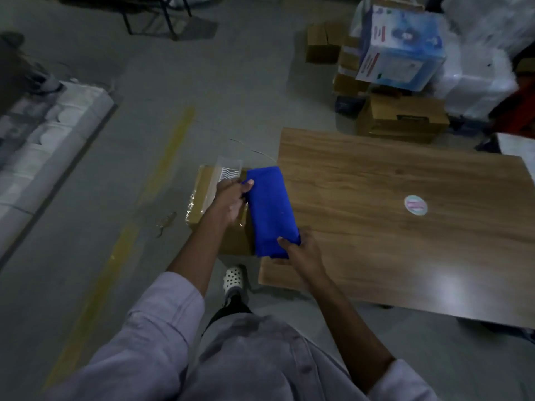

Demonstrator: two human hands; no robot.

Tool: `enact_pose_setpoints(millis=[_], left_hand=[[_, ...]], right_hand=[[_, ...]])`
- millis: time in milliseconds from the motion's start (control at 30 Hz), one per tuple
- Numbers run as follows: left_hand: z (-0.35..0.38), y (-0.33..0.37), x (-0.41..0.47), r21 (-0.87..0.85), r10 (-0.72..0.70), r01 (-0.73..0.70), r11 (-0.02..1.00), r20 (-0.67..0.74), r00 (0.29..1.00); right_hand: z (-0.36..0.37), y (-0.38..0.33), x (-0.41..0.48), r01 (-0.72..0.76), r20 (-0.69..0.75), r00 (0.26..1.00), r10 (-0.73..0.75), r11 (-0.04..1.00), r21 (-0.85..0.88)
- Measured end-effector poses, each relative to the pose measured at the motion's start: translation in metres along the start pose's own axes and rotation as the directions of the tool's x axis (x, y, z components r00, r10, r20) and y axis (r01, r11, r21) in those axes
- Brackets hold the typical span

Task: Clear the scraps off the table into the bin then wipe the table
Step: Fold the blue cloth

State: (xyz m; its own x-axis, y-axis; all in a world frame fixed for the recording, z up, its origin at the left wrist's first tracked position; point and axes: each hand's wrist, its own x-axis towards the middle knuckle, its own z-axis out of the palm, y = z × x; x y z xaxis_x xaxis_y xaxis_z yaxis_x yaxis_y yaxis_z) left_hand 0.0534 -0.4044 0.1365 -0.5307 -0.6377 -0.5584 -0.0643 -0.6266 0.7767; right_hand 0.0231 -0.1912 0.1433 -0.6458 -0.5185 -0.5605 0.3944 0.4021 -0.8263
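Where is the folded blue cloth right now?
Head view, centre: the folded blue cloth is at the brown wooden table's left edge, left hand gripping its far end, right hand its near end, beside a taped cardboard box.

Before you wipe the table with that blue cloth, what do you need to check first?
1. Both hands hold the cloth: ok. The left hand pinches the blue cloth at its far end, the right hand grips its near end.
2. Cloth folded flat: ok.
3. Scraps off the table: ok, I see only a round sticker.
4. Cloth fully over the table: not ok, it straddles the left edge, partly over a cardboard box.
5. Cloth wet enough: cannot tell.
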Motion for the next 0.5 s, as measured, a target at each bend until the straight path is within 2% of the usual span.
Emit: enact_pose_setpoints(millis=[100, 267, 500], left_hand=[[-0.033, 0.022, 0.054, -0.002, -0.028, 0.028, 1.000, -0.024, 0.999], [-0.079, 0.057, 0.155, 0.121, -0.011, 0.025, 0.992, -0.116, 0.993], [-0.118, 0.061, 0.286, 0.336, 0.048, 0.036, 0.941, -0.238, 0.970]], right_hand=[[0.041, -0.015, 0.040, -0.021, -0.018, 1.000, 0.020, 0.999, -0.049], [0.110, -0.024, 0.123, -0.027, -0.125, 0.992, -0.017, 0.941, -0.338], [0.185, 0.015, 0.245, -0.076, -0.109, 0.993, 0.044, 0.949, -0.305]])
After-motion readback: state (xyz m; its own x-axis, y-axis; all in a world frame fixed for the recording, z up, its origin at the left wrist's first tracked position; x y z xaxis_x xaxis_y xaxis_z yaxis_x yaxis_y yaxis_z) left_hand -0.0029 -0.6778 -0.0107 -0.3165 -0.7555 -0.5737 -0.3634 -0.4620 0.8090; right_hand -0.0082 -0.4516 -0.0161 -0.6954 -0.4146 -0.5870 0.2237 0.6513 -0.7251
